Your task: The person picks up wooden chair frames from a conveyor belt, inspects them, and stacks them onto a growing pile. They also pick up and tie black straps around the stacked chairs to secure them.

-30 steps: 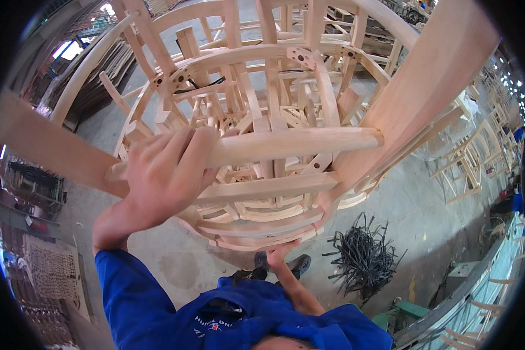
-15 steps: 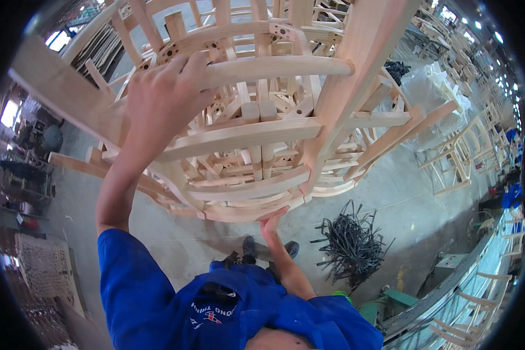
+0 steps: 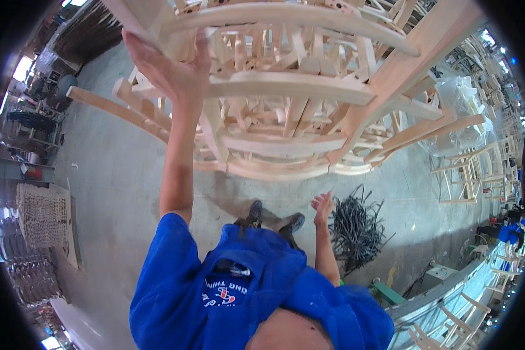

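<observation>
A tall stack of pale, unfinished wooden chair frames (image 3: 291, 86) rises in front of me, with curved rails between thick posts. My left hand (image 3: 178, 70) is raised at the stack's left side, against the post (image 3: 140, 20) and the end of an upper rail. Its fingers and thumb are spread rather than wrapped round the wood, though motion smears them slightly. Lower down on the right, my right hand (image 3: 323, 207) hangs in the air below the stack's bottom rail (image 3: 286, 171), apart from it. Its fingers are loosely extended and hold nothing.
A tangled heap of black straps (image 3: 359, 227) lies on the concrete floor (image 3: 116, 175) right of my feet. Further right stand more chair frames (image 3: 469, 169), clear plastic wrapping (image 3: 458, 108) and a long conveyor-like bench (image 3: 449, 300). A stacked pallet (image 3: 46, 219) sits at left.
My left hand has let go of the upper rail and opened at the left post. My right hand has left the bottom rail and moved right. The view has shifted.
</observation>
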Tool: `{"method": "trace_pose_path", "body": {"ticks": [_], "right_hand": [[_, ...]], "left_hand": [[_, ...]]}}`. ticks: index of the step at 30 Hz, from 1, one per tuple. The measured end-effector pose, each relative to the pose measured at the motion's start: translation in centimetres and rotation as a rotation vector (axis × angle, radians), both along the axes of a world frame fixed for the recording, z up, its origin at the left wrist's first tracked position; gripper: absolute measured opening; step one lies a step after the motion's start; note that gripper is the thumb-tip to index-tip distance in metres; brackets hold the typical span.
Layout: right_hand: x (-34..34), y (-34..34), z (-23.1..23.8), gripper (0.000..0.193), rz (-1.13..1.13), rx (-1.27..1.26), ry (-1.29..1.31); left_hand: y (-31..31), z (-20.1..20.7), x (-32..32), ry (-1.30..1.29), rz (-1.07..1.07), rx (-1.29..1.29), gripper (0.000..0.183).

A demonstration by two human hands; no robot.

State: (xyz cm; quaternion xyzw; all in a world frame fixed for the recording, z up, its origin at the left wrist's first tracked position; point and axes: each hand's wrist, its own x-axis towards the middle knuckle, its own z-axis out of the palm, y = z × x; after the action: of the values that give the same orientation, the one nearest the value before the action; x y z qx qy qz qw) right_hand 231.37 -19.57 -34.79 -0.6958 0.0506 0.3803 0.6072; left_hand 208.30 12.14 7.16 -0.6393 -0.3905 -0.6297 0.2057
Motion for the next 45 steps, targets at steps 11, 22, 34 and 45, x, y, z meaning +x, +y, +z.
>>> {"method": "trace_pose_path", "body": {"ticks": [11,22,34,45], "right_hand": [[-1.3,1.9,0.4,0.046,0.326,-0.062,-0.141],[3.9,7.2,17.9,0.021,0.091,0.312,-0.763],[6.5,21.1,38.9,0.039,-0.108,0.724,-1.273],[7.5,20.9,36.1,0.038,-0.102,0.8,-1.154]], "left_hand": [[1.2,-1.9,0.4,-0.338,-0.262,-0.237,0.066],[2.7,-1.7,-1.4,-0.336,-0.3,-0.241,0.051],[1.7,-1.6,-0.3,-0.481,-0.395,-0.233,0.053],[1.8,-4.4,-0.6,-0.435,-0.459,-0.18,0.045]]}}
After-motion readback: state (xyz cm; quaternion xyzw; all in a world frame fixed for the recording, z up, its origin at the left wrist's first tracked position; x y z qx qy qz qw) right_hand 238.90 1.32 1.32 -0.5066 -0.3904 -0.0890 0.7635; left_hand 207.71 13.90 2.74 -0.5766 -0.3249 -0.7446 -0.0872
